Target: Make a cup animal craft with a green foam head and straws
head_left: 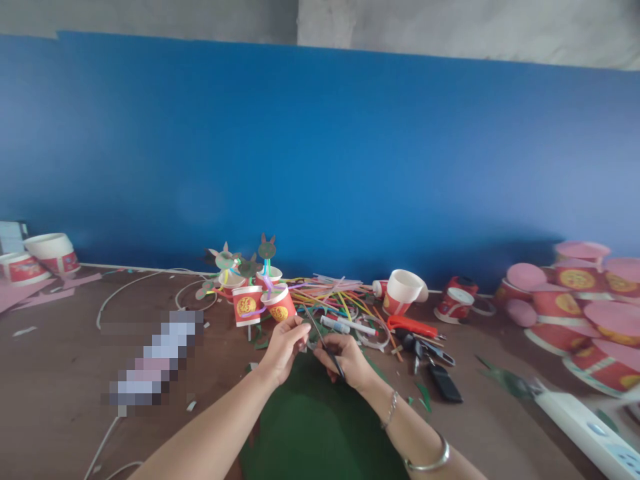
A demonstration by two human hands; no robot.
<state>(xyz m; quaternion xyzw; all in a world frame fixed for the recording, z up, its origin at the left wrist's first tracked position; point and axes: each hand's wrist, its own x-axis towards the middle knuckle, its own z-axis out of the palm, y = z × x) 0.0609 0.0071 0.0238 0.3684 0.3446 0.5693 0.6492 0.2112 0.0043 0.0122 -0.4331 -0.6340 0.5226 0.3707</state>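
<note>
My right hand (350, 363) is wrapped round a pair of scissors (317, 329), whose blades point up and away from me. Close beside the blades, my left hand (284, 348) pinches a small dark green piece of paper, mostly hidden by the fingers. A large sheet of green paper (320, 427) lies on the table under both hands. Just beyond the left hand stand red and white paper cups (247, 307), some with paper animal heads (267, 249) on coloured stems.
Behind the hands lie coloured strips (340, 293) and markers (350, 325). To the right are an orange-red tool (413, 325), keys (416, 353), pink-topped cups (583, 280) and a white power strip (580, 420). A pixelated object (155, 363) with a cable lies left. A blue wall panel (320, 153) stands behind.
</note>
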